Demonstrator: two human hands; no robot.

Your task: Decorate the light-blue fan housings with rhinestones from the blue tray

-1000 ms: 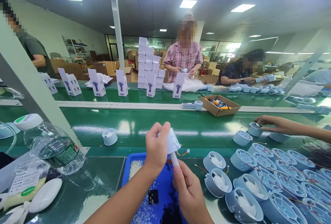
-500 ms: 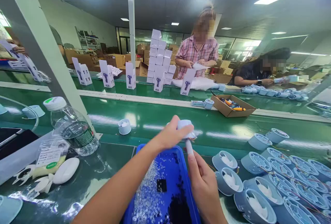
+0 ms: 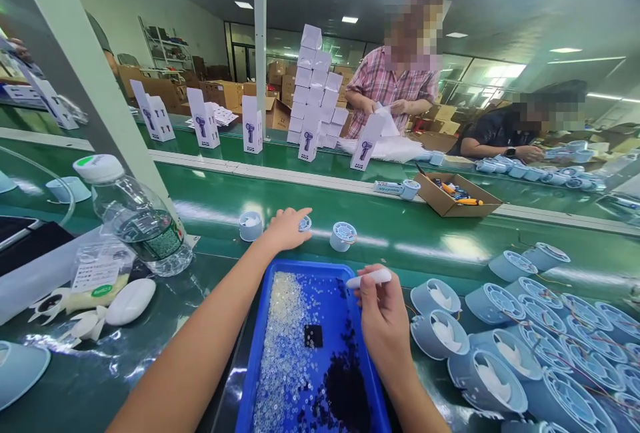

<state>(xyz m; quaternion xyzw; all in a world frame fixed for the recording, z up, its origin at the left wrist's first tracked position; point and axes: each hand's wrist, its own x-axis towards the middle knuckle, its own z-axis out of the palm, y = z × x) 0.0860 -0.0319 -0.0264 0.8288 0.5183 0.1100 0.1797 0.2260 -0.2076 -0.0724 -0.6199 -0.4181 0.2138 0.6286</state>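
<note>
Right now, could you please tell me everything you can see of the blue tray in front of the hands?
The blue tray looks like plastic: shallow, rectangular, with a raised rim. It sits flat on the dark bench, its long side running away from the camera. Small clear beads lie on its left half, dark ones lower right, with a small black square near the middle. The right hand hovers over its right rim.

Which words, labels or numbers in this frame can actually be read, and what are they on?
None is legible.
Bottle label: print too small.
Bag label: blurred.
White boxes: a blue fan picture, text too small.
Flat box on the belt: lettering blurred.
</note>
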